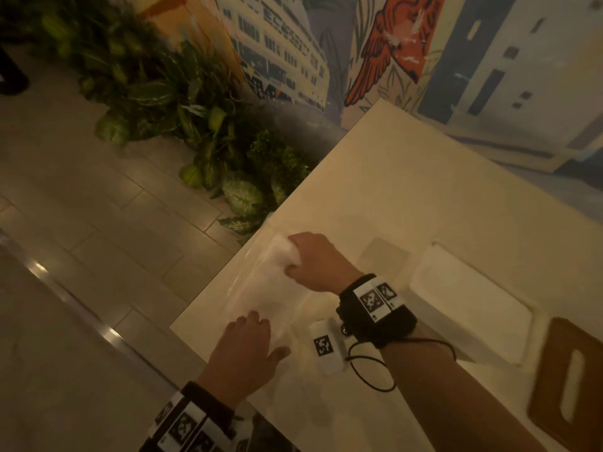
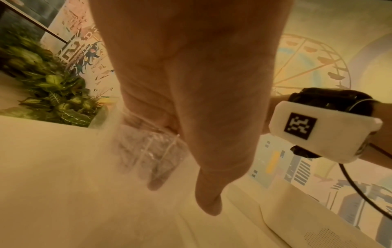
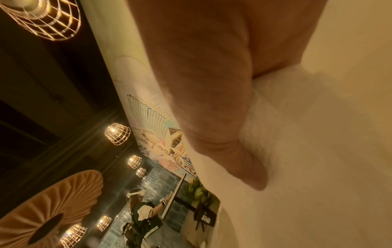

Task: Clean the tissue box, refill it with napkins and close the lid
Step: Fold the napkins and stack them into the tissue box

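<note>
A clear plastic pack of white napkins [image 1: 261, 295] lies on the white table [image 1: 408, 190], along its left edge. My left hand [image 1: 261, 334] holds the pack's near end, fingers curled into the crinkled wrapper [image 2: 148, 147] and thumb spread. My right hand [image 1: 295, 256] grips a wad of white napkins [image 1: 284, 252] at the pack's far end; the right wrist view shows them soft and blurred [image 3: 286, 134] under the thumb. The open white tissue box [image 1: 473, 301] sits to the right of both hands. Its brown wooden lid [image 1: 551, 353], with a long slot, lies further right.
Leafy green plants [image 1: 202, 132] stand on the tiled floor just past the table's left edge. A painted mural wall [image 1: 424, 60] runs along the table's far side. A person stands in the distance in the right wrist view [image 3: 144, 214].
</note>
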Demonstrator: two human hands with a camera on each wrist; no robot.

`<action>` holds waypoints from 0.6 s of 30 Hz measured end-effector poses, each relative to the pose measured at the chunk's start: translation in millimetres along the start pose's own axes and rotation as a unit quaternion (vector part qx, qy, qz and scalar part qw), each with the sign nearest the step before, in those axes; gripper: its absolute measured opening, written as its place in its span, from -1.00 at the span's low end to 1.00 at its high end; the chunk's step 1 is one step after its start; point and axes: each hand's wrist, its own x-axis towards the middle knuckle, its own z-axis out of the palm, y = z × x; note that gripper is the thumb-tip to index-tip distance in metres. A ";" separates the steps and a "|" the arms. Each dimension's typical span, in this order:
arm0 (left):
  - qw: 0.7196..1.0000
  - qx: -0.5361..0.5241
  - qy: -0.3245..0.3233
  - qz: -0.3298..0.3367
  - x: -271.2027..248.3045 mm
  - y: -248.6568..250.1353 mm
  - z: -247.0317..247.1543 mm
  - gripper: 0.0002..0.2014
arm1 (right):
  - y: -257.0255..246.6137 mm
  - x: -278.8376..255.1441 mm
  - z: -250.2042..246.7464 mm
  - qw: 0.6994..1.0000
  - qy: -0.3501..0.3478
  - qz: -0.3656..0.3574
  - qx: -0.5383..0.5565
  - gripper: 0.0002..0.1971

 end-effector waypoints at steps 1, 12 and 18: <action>1.000 0.000 0.005 0.006 -1.2 -0.8 -0.7 -0.49 | -0.7 -3.5 -3.4 1.000 0.009 -0.007 0.002 -0.42; 0.972 -0.191 0.124 0.063 0.7 4.9 -28.1 -0.28 | 9.7 -78.9 -88.3 0.977 0.181 -0.037 0.104 -0.64; 0.830 -0.534 0.151 0.056 33.3 57.1 -73.0 -0.08 | 38.2 -153.3 -131.3 0.947 0.279 0.022 0.156 -0.71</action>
